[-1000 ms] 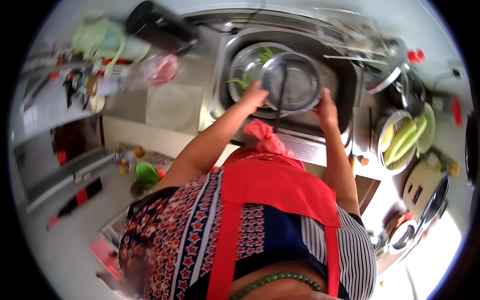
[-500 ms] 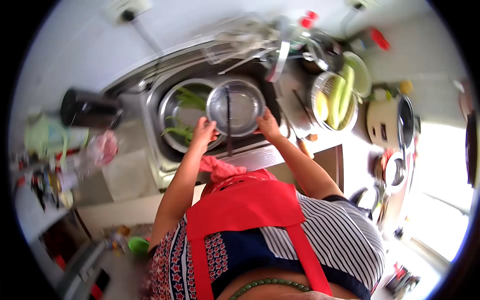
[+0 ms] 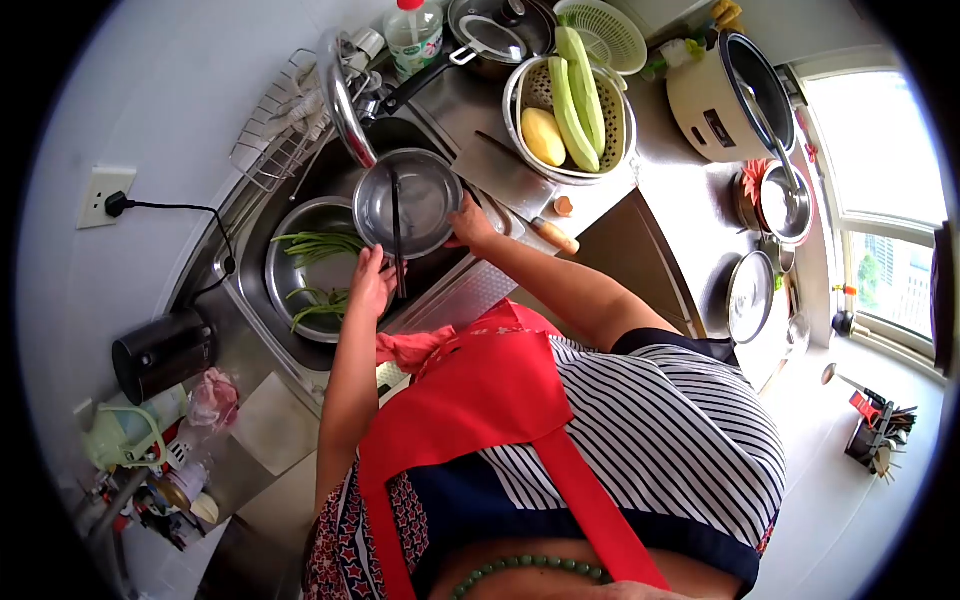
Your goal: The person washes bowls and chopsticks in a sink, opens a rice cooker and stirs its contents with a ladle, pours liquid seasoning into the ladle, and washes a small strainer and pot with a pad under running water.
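Both hands hold a steel bowl (image 3: pixel 425 195) above the sink, under the curved faucet (image 3: pixel 343 105). My left hand (image 3: pixel 372 284) grips its lower left rim, and my right hand (image 3: pixel 470 226) its right rim. Dark chopsticks (image 3: pixel 396 225) lie across the bowl, their lower ends near my left fingers. A larger steel basin (image 3: pixel 281 262) with green stalks (image 3: pixel 318 246) sits in the sink to the left, partly behind the bowl and my left hand.
On the right counter are a cleaver (image 3: pixel 500 175), a wooden-handled tool (image 3: pixel 555 236), a colander (image 3: pixel 627 150) with gourds and a yellow vegetable, a lidded pan (image 3: pixel 502 30) and a rice cooker (image 3: pixel 705 115). A black kettle (image 3: pixel 160 355) stands left.
The view has turned toward the right counter and window. The bowl remains in both hands, now appearing further left, close to the faucet.
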`<state>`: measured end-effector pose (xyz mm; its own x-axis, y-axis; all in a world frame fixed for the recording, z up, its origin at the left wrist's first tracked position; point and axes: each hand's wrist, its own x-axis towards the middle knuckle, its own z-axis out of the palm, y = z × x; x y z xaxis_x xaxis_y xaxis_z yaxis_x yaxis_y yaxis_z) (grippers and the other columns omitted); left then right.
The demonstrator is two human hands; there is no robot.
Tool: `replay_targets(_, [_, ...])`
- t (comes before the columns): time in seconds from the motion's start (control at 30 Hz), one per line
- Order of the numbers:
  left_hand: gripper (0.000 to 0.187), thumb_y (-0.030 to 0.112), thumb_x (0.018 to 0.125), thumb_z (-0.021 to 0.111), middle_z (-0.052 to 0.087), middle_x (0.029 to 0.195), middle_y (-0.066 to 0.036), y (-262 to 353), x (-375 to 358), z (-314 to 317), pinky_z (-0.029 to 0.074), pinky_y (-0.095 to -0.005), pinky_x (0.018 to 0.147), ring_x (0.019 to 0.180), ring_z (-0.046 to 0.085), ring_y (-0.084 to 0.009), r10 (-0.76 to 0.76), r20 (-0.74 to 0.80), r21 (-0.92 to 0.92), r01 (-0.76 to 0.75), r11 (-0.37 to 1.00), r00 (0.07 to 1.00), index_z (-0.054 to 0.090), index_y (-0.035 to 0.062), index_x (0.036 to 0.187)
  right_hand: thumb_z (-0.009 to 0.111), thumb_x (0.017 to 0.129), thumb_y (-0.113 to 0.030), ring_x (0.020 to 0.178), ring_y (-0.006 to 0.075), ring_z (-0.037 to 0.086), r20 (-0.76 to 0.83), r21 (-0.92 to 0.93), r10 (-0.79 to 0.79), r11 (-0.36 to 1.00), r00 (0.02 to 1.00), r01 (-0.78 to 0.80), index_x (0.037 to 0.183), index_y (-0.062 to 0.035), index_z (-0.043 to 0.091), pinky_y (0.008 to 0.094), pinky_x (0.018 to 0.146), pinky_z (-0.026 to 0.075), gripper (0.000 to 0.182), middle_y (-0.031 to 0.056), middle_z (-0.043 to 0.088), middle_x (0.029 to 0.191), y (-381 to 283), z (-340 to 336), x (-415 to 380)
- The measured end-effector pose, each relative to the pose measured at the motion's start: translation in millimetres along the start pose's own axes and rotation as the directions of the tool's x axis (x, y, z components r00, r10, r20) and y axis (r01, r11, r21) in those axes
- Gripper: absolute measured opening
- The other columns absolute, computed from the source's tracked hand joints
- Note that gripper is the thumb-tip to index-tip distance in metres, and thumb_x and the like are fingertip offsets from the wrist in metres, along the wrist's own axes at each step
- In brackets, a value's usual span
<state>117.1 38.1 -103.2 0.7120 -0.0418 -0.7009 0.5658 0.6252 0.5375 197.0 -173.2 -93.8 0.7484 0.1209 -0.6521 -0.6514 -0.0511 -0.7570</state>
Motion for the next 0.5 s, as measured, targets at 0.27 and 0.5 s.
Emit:
replay_targets(0.27, [0.041, -0.001, 0.081, 0.043, 0.055, 0.094, -0.007, -3, 13, 15, 0.055, -0.0358, 0.056, 0.074, 0.059, -0.021, 0.059, -0.157, 0.178, -0.03, 0.984, 0.986, 0.039, 0.016, 0.118, 0.055, 0.08, -0.016, 0.082, 0.0258, 0.061, 0.136, 0.021, 0.076, 0.997, 0.988, -0.08, 0.136, -0.0127, 0.024, 0.0374, 0.06, 0.056, 0.064, 0.0137, 0.053, 0.112, -18, -11, -25])
replay_targets(0.5, [0.041, 0.0, 0.08, 0.044, 0.056, 0.094, -0.006, -6, -22, 16, 0.054, -0.0349, 0.052, 0.069, 0.06, -0.0185, 0.143, -0.185, 0.155, -0.115, 0.981, 0.972, 0.038, 0.016, 0.117, 0.059, 0.082, -0.01, 0.112, 0.023, 0.049, -0.02, -0.155, -0.325, 0.935, 0.945, 0.318, 0.137, 0.0008, 0.022, 0.0311, 0.084, 0.047, 0.067, 0.0168, 0.038, 0.134, -46, -51, -43])
